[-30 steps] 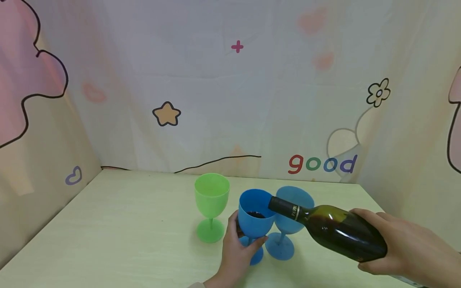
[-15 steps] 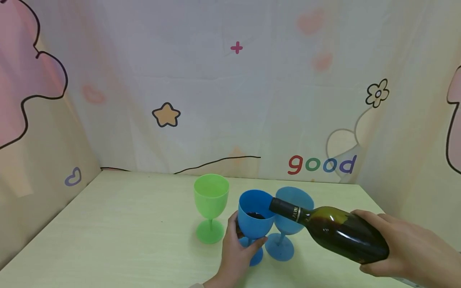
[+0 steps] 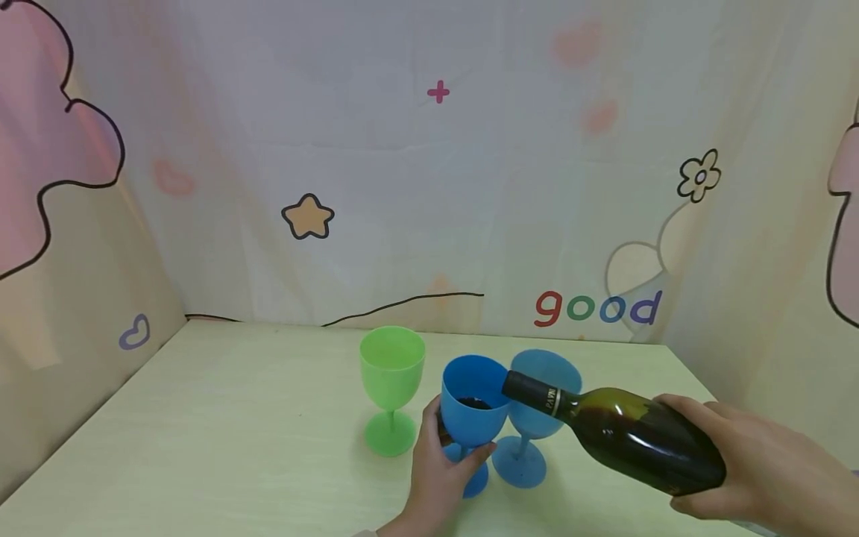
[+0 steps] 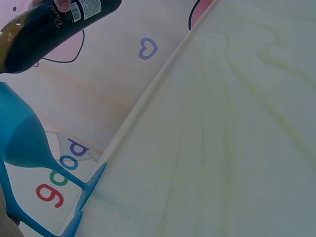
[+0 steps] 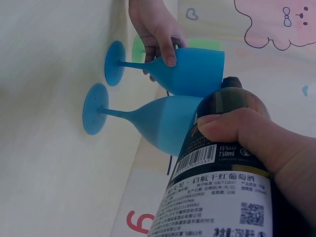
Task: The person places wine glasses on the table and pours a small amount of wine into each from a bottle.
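My left hand point(image 3: 432, 470) holds a blue plastic goblet point(image 3: 473, 429) around the lower bowl and stem. Some dark liquid point(image 3: 473, 403) lies inside its bowl. Over the goblet's right rim points the dark neck of a wine bottle point(image 3: 637, 440), tilted with its mouth lower than its base. My right hand point(image 3: 765, 462) grips that bottle near the base; in the right wrist view the thumb presses beside the white label point(image 5: 217, 202). A second blue goblet point(image 3: 530, 425) stands close behind, to the right. Whether liquid is flowing I cannot tell.
A green goblet point(image 3: 392, 384) stands upright left of my left hand. The pale table point(image 3: 201, 432) reaches back to a printed cloth backdrop point(image 3: 376, 164), with cloth sides at left and right.
Both hands keep their grips and the bottle stays tilted over the goblet, its mouth a touch further right. The head view has shifted slightly.
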Tool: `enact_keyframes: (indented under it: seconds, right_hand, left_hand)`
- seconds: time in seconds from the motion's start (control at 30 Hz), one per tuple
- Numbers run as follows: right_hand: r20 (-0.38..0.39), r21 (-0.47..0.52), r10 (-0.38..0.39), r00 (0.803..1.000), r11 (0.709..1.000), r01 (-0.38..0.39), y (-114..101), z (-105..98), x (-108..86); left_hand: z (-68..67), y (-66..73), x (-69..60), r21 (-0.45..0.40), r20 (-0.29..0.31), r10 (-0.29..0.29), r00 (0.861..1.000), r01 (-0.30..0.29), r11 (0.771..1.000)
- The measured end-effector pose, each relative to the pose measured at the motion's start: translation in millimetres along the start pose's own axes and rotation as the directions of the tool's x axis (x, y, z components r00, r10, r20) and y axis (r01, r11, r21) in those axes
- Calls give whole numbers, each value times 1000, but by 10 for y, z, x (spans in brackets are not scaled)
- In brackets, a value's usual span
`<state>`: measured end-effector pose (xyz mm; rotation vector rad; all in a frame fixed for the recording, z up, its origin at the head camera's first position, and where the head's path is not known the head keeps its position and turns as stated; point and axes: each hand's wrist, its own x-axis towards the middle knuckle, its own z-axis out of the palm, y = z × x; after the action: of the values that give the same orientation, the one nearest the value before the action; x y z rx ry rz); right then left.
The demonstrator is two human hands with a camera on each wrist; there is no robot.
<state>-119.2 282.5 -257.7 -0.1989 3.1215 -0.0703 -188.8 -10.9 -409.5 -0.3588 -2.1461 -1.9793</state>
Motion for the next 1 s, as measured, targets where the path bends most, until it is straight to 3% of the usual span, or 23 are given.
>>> enact_keyframes:
  seconds: [0.17,0.4,0.6,0.77,1.0]
  right_hand:
    - [-48,2,-38,998,999,38,47,61,-22]
    - [8,74,-5,1000,997,4,105,151,25]
    - [-7,151,-17,1000,988,18,111,249,19]
    - [37,308,23,999,951,-33,98,335,10]
    - [-40,391,55,998,920,-35,82,433,-19]
  left_hand:
    - [0,-7,12,12,-1,-13,1000,13,1000]
    - [-1,-2,16,12,-3,-23,1000,23,1000]
    - [-5,16,29,29,-3,-24,1000,24,999]
    - [-6,39,26,57,-1,-57,998,57,997]
    - [-19,71,31,76,17,-100,995,99,992]
